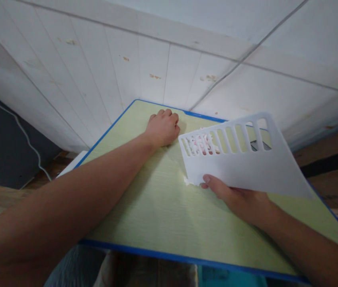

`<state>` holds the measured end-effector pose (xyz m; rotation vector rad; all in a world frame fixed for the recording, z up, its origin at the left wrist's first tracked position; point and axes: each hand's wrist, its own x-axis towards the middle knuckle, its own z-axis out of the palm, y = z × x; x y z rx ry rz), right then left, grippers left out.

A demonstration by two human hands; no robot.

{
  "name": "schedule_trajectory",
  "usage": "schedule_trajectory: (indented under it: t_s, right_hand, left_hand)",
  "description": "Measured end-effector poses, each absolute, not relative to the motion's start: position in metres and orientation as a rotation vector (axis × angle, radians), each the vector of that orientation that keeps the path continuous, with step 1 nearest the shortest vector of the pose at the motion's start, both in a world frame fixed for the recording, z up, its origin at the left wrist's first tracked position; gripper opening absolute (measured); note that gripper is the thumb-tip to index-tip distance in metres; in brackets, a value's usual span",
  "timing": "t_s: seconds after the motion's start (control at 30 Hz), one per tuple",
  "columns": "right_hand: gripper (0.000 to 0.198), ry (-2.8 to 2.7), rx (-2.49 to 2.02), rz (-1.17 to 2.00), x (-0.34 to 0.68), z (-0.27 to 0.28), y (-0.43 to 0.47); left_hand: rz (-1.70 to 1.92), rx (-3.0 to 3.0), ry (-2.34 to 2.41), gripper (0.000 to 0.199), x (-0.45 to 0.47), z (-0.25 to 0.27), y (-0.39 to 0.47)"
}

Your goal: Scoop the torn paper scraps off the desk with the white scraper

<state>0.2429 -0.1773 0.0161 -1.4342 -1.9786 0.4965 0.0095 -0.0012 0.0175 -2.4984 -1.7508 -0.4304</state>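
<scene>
My right hand [237, 199] grips a flat white plastic panel [234, 171] by its lower edge, thumb on the front face and the other fingers mostly hidden behind. A row of several long rounded slots runs along the panel's upper part. It is held tilted over the pale green tabletop [163, 215]. My left hand [163, 126] rests near the table's far edge, knuckles up and fingers curled under. Whatever lies beneath those fingers is hidden. Through the panel's left slots shows a pink and white thing with a ragged edge [200, 143], which I cannot identify.
Blue edging [157, 250] runs round the table. Behind it stands a white panelled wall [153, 59] with a grey cable [231, 69] running down. A small dark flat object [255, 146] shows through the right slots. A turquoise container [231, 277] sits below the front edge.
</scene>
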Motion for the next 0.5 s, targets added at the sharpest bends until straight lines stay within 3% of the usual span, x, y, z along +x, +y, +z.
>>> schedule_trajectory:
  t_s: [0.5]
  right_hand:
    - [0.025, -2.207, -1.255, 0.485, 0.244, 0.029, -0.179]
  left_hand:
    - [-0.511, -2.505, -1.78, 0.036, 0.01, 0.014, 0.002]
